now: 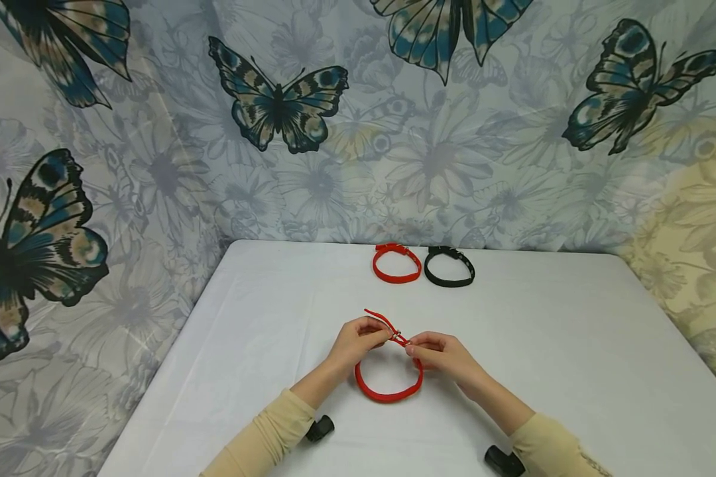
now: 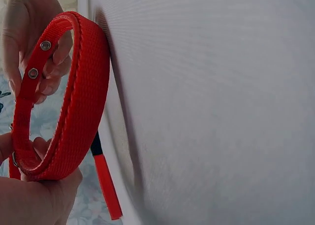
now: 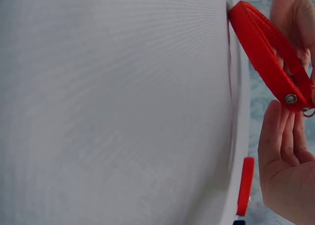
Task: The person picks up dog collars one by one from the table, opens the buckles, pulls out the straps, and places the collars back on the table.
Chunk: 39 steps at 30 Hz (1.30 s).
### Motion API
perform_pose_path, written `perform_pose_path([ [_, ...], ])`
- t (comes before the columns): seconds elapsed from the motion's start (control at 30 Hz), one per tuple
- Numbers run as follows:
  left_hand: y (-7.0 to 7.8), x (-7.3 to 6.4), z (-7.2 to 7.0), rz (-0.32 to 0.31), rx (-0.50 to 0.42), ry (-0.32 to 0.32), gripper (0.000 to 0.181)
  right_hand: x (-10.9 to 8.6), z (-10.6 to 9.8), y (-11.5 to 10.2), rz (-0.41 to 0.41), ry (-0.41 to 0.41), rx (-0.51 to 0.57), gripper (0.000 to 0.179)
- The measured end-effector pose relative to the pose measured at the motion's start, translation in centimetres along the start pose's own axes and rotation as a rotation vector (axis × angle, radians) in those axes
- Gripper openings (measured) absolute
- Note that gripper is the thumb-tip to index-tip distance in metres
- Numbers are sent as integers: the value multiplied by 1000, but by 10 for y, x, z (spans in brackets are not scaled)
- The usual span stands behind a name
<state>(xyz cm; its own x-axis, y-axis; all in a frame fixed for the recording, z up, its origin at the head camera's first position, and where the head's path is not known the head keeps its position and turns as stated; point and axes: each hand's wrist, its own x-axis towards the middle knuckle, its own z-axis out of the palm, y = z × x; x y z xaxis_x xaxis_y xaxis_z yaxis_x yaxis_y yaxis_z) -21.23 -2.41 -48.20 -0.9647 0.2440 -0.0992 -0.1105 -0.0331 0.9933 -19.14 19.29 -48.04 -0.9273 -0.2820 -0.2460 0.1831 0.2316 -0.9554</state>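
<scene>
1. Over the white table (image 1: 244, 311), holds a red collar (image 1: 386, 397) as a loop between both hands.
2. With left hand (image 1: 359, 343), pinches tightly beside the metal fittings (image 1: 397, 334); with right hand (image 1: 444, 358), pinches the band just across.
3. Seems to be fastening or adjusting the strap; next, likely calls for steady pinches and drawing the loose end (image 1: 377, 315) through.
4. Farther back, shows a second red collar (image 1: 396, 279) just beside a black collar (image 1: 450, 283), both out of the way.
5. Partly hides the fittings behind the grip.

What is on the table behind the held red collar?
A second red collar and a black collar, side by side. The left hand and right hand cover patches of table behind them.
</scene>
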Motion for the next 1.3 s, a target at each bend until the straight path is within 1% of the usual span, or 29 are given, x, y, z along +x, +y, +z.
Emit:
perform_pose_path([
  [0.1, -1, 0, 0, -12, -35, 1, 21, 0, 0, 0, -6, 3, 13, 37],
  [0.2, -2, 0, -1, -28, -47, 8, 23, -1, -1, 0, -13, -11, 30, 37],
  [0.43, -2, -3, -4, -29, -17, 22, 24, -3, -3, 0, -14, -42, 53, 41],
  [0.6, -1, -3, -4, -65, -6, 47, 25, -5, -5, -1, -8, -50, 60, 43],
  [0.73, 1, -4, -4, -78, 4, 56, 26, -5, -6, 0, -18, -67, 66, 44],
  [0.93, 4, -6, -3, -94, 9, 55, 26, -3, -7, -2, -18, -88, 71, 45],
  [1.1, 5, -7, -1, -80, -5, 40, 26, -3, -6, -4, -4, -73, 73, 42],
  [1.3, 3, -6, -1, -85, -6, 12, 25, -1, -4, -5, -1, -57, 65, 40],
])
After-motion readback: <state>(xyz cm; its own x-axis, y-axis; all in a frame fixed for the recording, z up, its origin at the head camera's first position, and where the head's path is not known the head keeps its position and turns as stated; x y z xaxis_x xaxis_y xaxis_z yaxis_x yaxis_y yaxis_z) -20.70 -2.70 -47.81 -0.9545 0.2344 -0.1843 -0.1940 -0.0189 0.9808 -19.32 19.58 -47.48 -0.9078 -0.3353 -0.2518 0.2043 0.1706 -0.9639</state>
